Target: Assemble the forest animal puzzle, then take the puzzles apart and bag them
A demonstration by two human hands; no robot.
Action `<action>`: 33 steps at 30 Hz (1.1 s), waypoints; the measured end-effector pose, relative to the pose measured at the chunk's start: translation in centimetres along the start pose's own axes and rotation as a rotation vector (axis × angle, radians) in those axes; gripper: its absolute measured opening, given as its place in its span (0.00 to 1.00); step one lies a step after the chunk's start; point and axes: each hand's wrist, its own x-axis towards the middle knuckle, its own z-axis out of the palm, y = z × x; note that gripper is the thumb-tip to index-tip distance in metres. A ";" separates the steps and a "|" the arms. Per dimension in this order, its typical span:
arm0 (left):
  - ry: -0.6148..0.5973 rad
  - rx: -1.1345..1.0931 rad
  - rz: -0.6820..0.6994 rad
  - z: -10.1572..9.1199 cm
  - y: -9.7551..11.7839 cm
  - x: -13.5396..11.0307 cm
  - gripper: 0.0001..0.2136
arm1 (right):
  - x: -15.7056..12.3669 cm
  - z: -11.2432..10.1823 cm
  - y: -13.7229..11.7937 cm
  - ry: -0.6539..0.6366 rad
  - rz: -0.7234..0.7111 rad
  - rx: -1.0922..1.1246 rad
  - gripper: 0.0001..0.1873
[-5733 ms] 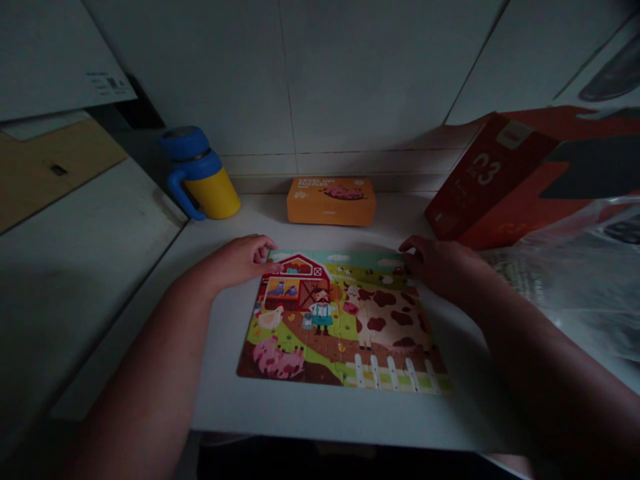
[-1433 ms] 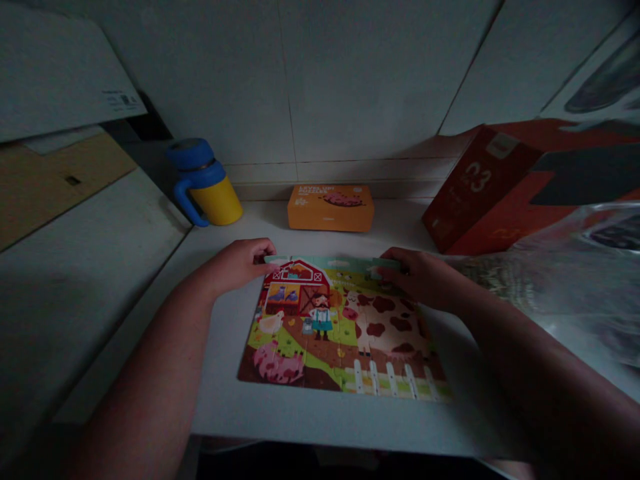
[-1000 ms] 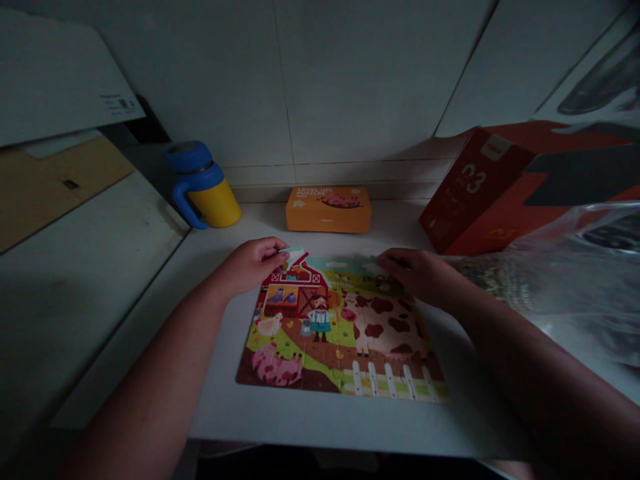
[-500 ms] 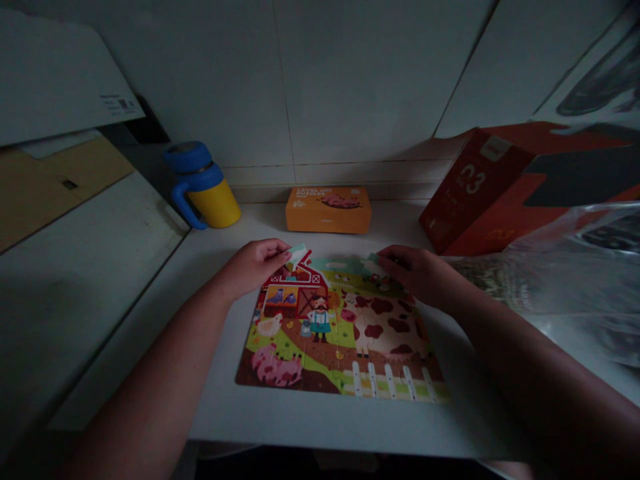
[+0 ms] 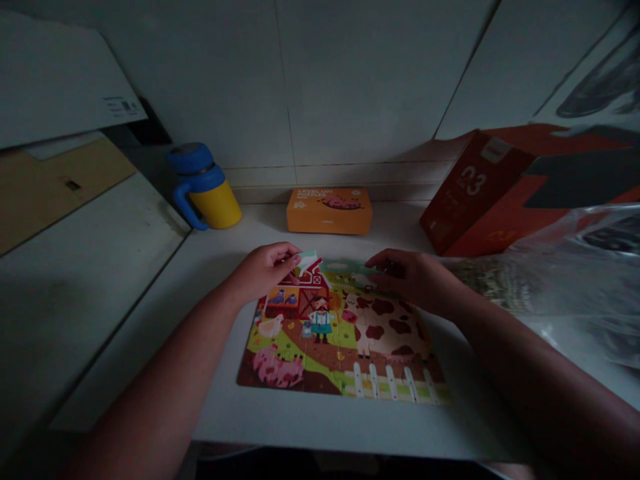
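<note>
A farm jigsaw puzzle lies flat on the white table, showing a barn, a farmer, a spotted cow, a pig and a white fence. My left hand pinches a puzzle piece with pale sky and a red roof edge, held tilted over the barn at the puzzle's upper left. Over the upper right part rests my right hand, thumb and index finger apart at the piece with the white sheep, which lies among the others. That hand covers the puzzle's upper right corner.
Behind the puzzle stands an orange puzzle box. A blue and yellow mug is at the back left, beside a white board or box. To the right are a large red box and clear plastic wrapping.
My right hand has lowered its piece flat into the puzzle's top edge and parted its fingers. My left hand has shifted slightly right with its piece.
</note>
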 end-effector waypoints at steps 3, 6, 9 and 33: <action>-0.005 -0.031 0.002 0.8 0.2 -0.1 0.14 | -0.1 0.2 0.0 0.008 -0.039 -0.049 0.16; -0.006 -0.037 0.006 1.5 0.4 -0.1 0.14 | -0.1 0.5 -0.1 -0.017 -0.047 -0.059 0.14; -0.019 -0.070 0.024 1.8 0.5 0.0 0.15 | -0.1 0.7 -0.3 -0.038 -0.055 -0.051 0.13; -0.072 -0.336 -0.012 7.2 2.0 -1.1 0.06 | -0.3 3.0 -1.9 0.088 0.004 0.536 0.22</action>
